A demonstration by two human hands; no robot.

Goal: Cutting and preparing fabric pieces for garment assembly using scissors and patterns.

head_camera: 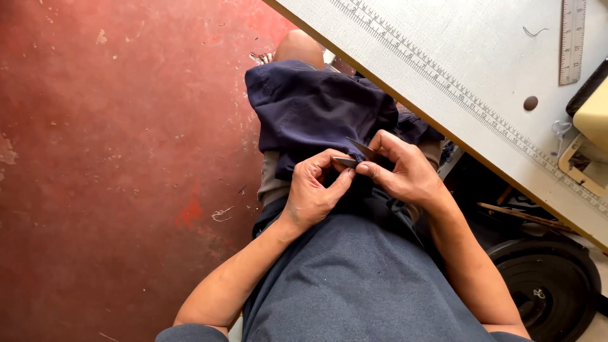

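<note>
2 hands meet over the person's lap, working a small dark metal blade (pixel 360 154) against a navy blue garment (pixel 313 107) that is draped across the knees. The left hand (pixel 311 190) is curled narrow, thumb and forefinger pinching the blade's near end together with a fold of the cloth. The right hand (pixel 405 170) is also closed in a pinch, fingertips gripping the blade's other end just beside the left thumb. A white sewing table (pixel 468 57) with a printed ruler strip (pixel 443 79) along its edge runs diagonally at upper right, above a black treadle wheel (pixel 544 285). The floor (pixel 114 158) is worn red.
</note>
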